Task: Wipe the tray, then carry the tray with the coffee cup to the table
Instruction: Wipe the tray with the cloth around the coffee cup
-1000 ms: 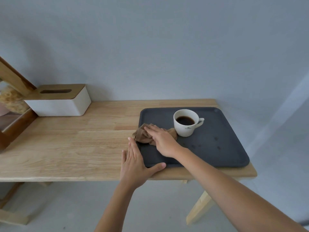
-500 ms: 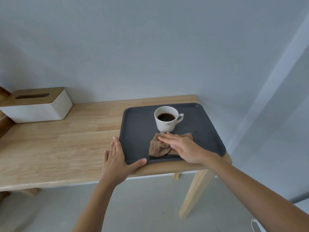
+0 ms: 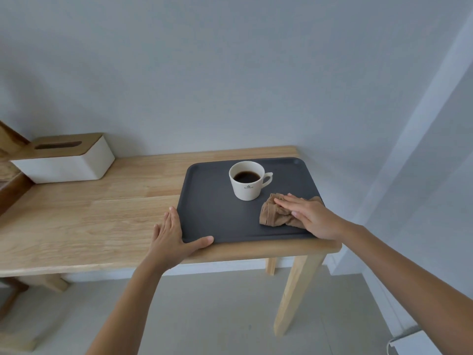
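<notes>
A dark grey tray [image 3: 212, 208] lies at the right end of a wooden counter [image 3: 89, 221]. A white coffee cup [image 3: 247, 183] full of dark coffee stands upright on the tray's far middle, handle to the right. A crumpled brown cloth [image 3: 273, 213] lies on the tray's near right part. My right hand [image 3: 311, 216] presses flat on the cloth, fingers pointing left. My left hand [image 3: 174, 239] braces the tray's near left corner, fingers along its left edge and thumb along its front edge.
A white tissue box with a wooden lid [image 3: 64, 157] stands at the back left of the counter, against the wall. A wooden frame [image 3: 10, 185] sits at the far left. The counter's right edge [image 3: 335, 242] is just beyond the tray, above grey floor.
My right hand has slid the cloth across the tray's near side from left to right, passing in front of the cup. My left hand stays at the tray's near left corner.
</notes>
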